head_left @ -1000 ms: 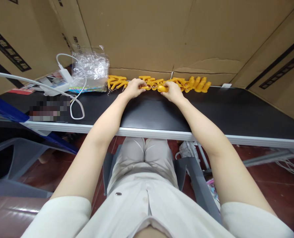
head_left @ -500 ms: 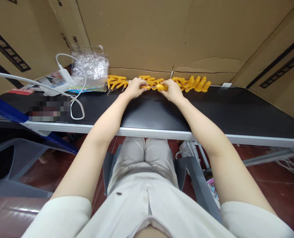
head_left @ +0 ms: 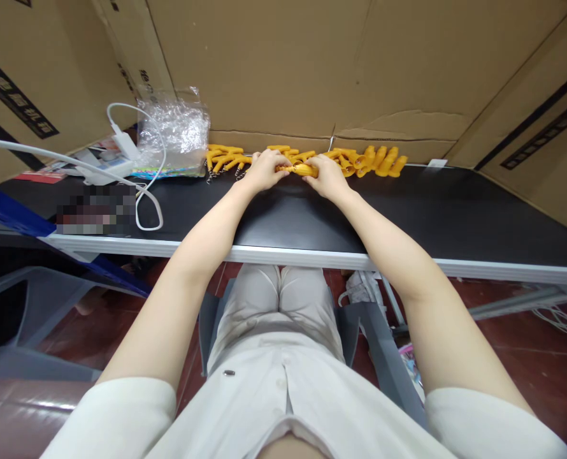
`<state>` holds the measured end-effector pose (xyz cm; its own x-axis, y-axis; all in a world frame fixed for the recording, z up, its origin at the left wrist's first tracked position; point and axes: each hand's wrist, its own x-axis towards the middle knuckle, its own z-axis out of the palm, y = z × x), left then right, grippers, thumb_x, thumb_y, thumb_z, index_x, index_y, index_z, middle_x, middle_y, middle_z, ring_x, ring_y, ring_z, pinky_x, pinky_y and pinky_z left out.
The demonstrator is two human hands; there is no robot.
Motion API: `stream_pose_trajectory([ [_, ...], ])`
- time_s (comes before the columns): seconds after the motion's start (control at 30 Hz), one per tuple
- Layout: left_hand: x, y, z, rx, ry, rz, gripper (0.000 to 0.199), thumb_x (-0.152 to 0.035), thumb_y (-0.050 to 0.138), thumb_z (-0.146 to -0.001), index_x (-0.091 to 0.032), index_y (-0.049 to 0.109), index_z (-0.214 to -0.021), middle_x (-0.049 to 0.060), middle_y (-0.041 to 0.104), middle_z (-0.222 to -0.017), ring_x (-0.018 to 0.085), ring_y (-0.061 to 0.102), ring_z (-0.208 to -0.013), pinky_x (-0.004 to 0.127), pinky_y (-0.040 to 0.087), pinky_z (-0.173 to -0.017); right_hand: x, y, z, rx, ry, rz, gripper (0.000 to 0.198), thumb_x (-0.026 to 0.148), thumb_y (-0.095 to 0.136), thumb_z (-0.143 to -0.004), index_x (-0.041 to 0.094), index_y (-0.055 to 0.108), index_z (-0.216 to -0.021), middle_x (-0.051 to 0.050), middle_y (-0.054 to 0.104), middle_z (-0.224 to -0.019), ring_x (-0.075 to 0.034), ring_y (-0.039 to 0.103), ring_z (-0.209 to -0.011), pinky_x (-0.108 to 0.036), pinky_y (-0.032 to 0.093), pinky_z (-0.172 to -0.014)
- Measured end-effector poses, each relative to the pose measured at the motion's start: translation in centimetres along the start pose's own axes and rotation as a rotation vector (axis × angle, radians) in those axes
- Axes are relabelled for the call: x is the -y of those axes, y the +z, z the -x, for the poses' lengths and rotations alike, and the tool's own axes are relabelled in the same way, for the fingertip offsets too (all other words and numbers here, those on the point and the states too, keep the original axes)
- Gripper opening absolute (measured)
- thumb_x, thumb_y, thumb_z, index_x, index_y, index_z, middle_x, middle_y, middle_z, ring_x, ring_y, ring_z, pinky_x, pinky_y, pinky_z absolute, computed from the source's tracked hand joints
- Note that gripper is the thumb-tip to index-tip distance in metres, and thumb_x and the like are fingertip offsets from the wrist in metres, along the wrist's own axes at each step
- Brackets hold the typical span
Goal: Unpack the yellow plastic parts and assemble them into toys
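Note:
My left hand (head_left: 265,171) is closed, pinching a yellow corkscrew handle (head_left: 283,169) that its fingers mostly cover. Opposite it, my right hand (head_left: 329,177) grips a yellow hollow plastic sleeve (head_left: 306,170). The two yellow parts meet end to end between my fingertips, just above the black tabletop (head_left: 302,220). To the left of my hands lie several yellow corkscrew handles (head_left: 223,156) with curly metal spirals sticking out. On the right, several yellow tapered sleeves (head_left: 381,160) stand in a cluster. More yellow pieces (head_left: 283,151) lie behind my hands.
Clear plastic wrap (head_left: 173,131) and a white cable (head_left: 162,210) with its plug occupy the left side. A tall cardboard wall (head_left: 283,70) closes off the back. The table's metal front edge (head_left: 302,257) runs under my forearms.
My right hand has moved slightly left, bringing the sleeve up against the part in my left hand. The round opening seen between them earlier is now hidden.

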<state>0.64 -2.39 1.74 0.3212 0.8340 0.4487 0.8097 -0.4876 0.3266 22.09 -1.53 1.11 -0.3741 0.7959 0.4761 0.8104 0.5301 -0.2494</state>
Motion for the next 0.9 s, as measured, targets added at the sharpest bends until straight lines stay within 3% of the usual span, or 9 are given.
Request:
stream_pose_trajectory([
  [0.27,0.5,0.0,0.0,-0.067,-0.008,-0.010,0.025,-0.035,0.072,-0.093,-0.025,0.078,-0.115,0.014,0.070,-0.136,0.040,0.053,-0.138,0.060,0.034,-0.119,-0.2,0.1,-0.2,0.007,0.000,-0.028,0.037,0.023,0.070,-0.086,0.017,0.075,-0.122,-0.015,0.074,-0.127,-0.034,0.066,-0.121,-0.049,0.049,-0.113],
  [0.4,1.2,0.4,0.1,-0.172,-0.119,0.010,0.044,-0.047,0.079,-0.087,-0.026,0.072,-0.126,0.016,0.064,-0.146,0.042,0.052,-0.141,0.058,0.040,-0.116,-0.1,-0.1,-0.1,-0.013,0.025,-0.041,0.037,0.024,0.069,-0.086,0.016,0.074,-0.123,-0.015,0.074,-0.127,-0.034,0.067,-0.120,-0.049,0.049,-0.111],
  [0.53,1.5,0.4,0.3,-0.156,-0.175,0.058,0.057,-0.052,0.078,-0.087,-0.026,0.067,-0.136,0.013,0.072,-0.136,0.037,0.060,-0.134,0.050,0.045,-0.116,-0.2,0.0,-0.1,-0.018,0.019,-0.031,0.038,0.023,0.069,-0.087,0.015,0.074,-0.123,-0.016,0.073,-0.127,-0.034,0.067,-0.119,-0.048,0.049,-0.111],
  [0.7,0.5,-0.5,0.7,-0.093,-0.179,0.051,0.055,-0.050,0.070,-0.088,-0.025,0.069,-0.138,0.010,0.074,-0.138,0.035,0.063,-0.134,0.046,0.045,-0.118,-1.4,0.5,-0.4,-0.054,-0.019,-0.027,0.038,0.025,0.069,-0.088,0.015,0.074,-0.124,-0.017,0.073,-0.126,-0.036,0.067,-0.119,-0.052,0.050,-0.111],
  [0.9,0.4,-0.8,0.6,-0.060,-0.183,0.084,0.047,-0.031,0.067,-0.080,-0.021,0.074,-0.126,0.006,0.079,-0.114,0.028,0.071,-0.111,0.040,0.053,-0.105,-2.0,0.4,-0.4,-0.062,-0.042,0.025,0.035,0.025,0.069,-0.092,0.016,0.075,-0.124,-0.018,0.071,-0.128,-0.038,0.067,-0.121,-0.055,0.050,-0.111],
])
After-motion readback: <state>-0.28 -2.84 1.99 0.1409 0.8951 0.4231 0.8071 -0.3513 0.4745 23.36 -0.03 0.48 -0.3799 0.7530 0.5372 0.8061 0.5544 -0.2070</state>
